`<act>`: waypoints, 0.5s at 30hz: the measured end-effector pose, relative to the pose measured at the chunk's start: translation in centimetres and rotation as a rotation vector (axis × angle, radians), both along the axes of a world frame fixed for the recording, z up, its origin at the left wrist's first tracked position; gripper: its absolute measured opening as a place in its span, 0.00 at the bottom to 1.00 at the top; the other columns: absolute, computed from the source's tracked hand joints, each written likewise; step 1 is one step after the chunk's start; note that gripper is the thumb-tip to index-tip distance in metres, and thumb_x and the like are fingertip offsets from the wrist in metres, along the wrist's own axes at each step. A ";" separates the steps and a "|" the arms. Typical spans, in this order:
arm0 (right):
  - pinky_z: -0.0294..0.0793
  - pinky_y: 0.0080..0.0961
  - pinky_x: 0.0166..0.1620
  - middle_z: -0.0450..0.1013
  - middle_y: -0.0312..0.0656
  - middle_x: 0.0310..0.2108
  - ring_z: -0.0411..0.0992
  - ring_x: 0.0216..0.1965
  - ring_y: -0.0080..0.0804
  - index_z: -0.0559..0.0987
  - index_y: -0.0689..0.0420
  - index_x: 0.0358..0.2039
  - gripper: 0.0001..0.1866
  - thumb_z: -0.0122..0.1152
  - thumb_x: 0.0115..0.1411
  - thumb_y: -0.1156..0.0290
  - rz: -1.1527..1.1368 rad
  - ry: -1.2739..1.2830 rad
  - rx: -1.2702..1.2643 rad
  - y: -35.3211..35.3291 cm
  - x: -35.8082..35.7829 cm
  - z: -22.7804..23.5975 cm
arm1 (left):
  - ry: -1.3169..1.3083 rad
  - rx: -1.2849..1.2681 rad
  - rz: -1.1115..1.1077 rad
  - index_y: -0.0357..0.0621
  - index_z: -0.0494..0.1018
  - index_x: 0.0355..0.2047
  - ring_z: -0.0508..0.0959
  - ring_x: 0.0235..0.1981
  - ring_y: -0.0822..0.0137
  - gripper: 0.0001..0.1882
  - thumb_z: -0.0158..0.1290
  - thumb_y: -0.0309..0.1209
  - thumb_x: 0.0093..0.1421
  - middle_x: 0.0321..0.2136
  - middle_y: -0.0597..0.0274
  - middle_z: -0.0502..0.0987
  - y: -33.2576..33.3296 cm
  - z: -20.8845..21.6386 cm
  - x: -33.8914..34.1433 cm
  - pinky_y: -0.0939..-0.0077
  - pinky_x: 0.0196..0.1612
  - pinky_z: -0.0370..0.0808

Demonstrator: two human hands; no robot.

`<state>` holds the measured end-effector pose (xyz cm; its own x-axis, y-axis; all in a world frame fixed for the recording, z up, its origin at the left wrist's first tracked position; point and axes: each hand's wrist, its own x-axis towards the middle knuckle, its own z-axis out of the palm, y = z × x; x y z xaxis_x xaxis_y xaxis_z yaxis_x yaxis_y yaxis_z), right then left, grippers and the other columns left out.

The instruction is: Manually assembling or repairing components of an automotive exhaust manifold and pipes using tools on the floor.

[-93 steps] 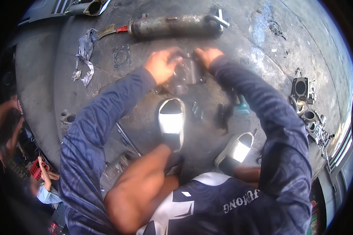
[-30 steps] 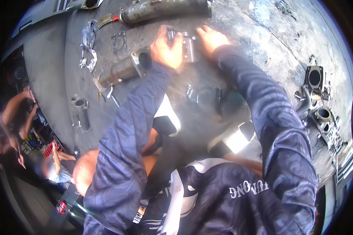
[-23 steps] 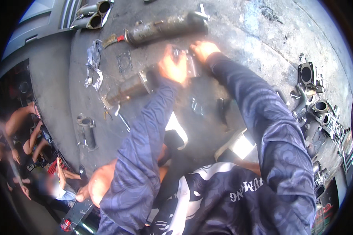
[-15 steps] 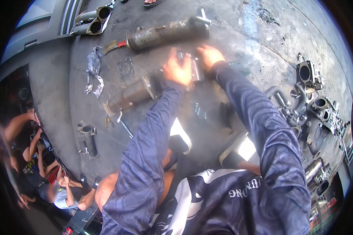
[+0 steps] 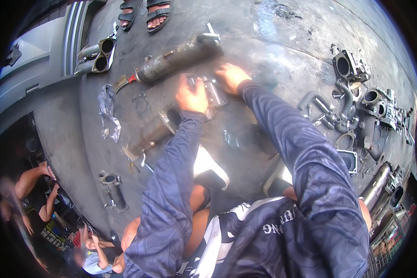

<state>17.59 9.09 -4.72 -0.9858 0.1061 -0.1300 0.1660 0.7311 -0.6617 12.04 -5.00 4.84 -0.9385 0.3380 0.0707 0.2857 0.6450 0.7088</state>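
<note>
Left hand (image 5: 192, 98) wrapped around a grey metal part (image 5: 213, 94), right hand (image 5: 233, 78) curled near it, hold unclear

The left hand (image 5: 192, 97) hides a part of the grey metal housing (image 5: 214, 92), and the upper edge cuts the two black sandals (image 5: 158, 14).

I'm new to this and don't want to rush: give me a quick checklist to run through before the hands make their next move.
1. Left hand at the metal part: ok, against its left side.
2. Left hand's grip firm: cannot tell, the fingers hide it.
3. Right hand touching the metal part: cannot tell, it is close but blurred.
4. Small metal pieces put away: not ok, they lie loose nearer the person.
5. Bystander's sandalled feet away from the hands: ok, beyond the long metal cylinder.
</note>
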 end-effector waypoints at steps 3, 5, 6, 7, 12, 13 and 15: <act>0.64 0.39 0.54 0.65 0.42 0.51 0.62 0.55 0.40 0.72 0.51 0.48 0.25 0.62 0.49 0.59 0.042 -0.068 0.048 0.0 0.0 0.3 | 0.007 0.015 -0.003 0.40 0.68 0.34 0.77 0.25 0.62 0.08 0.52 0.28 0.55 0.23 0.55 0.75 0.1 0.2 0.1 0.69 0.33 0.72; 0.63 0.40 0.54 0.65 0.43 0.52 0.62 0.55 0.40 0.72 0.51 0.49 0.24 0.60 0.49 0.62 -0.025 -0.079 -0.030 -0.1 -0.4 0.8 | -0.008 0.012 -0.011 0.40 0.68 0.34 0.77 0.25 0.63 0.08 0.52 0.28 0.55 0.23 0.55 0.75 -0.2 0.3 0.0 0.69 0.32 0.72; 0.63 0.40 0.54 0.65 0.43 0.52 0.62 0.55 0.40 0.72 0.51 0.49 0.24 0.60 0.49 0.62 -0.031 -0.079 -0.029 0.0 -0.3 0.3 | -0.008 0.013 -0.017 0.40 0.68 0.34 0.77 0.25 0.63 0.08 0.52 0.28 0.55 0.23 0.55 0.75 -0.1 0.0 0.0 0.69 0.32 0.72; 0.63 0.41 0.54 0.65 0.42 0.51 0.62 0.55 0.40 0.72 0.51 0.49 0.25 0.60 0.49 0.61 0.022 -0.050 -0.023 0.1 -0.3 -0.2 | -0.003 0.014 -0.021 0.40 0.68 0.34 0.77 0.25 0.64 0.07 0.51 0.28 0.55 0.23 0.56 0.75 -0.1 -0.2 -0.1 0.70 0.32 0.72; 0.63 0.41 0.54 0.68 0.41 0.49 0.62 0.55 0.38 0.72 0.51 0.48 0.25 0.62 0.49 0.59 -0.034 0.163 0.045 -1.0 0.4 -0.2 | -0.011 0.034 -0.013 0.40 0.68 0.33 0.77 0.24 0.68 0.06 0.51 0.27 0.56 0.22 0.57 0.76 -0.7 -1.0 -0.5 0.73 0.30 0.72; 0.63 0.41 0.54 0.68 0.41 0.49 0.62 0.55 0.38 0.72 0.51 0.48 0.25 0.62 0.49 0.59 -0.036 0.162 0.043 -0.9 0.2 -0.1 | 0.002 0.017 -0.014 0.40 0.68 0.33 0.77 0.24 0.69 0.06 0.50 0.26 0.56 0.22 0.58 0.75 -0.6 -1.1 -0.4 0.73 0.29 0.72; 0.62 0.41 0.55 0.67 0.43 0.49 0.62 0.55 0.39 0.71 0.51 0.49 0.26 0.62 0.48 0.60 0.009 -0.055 0.036 -0.3 -0.4 0.1 | 0.018 -0.003 -0.017 0.40 0.68 0.33 0.77 0.24 0.69 0.06 0.50 0.26 0.56 0.22 0.58 0.75 -0.6 -1.2 -0.4 0.74 0.29 0.72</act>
<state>17.15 8.80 -4.63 -0.9782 0.1031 -0.1801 0.1947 0.7558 -0.6251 11.60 -5.57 3.64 -0.9311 0.3543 0.0864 0.3093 0.6417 0.7019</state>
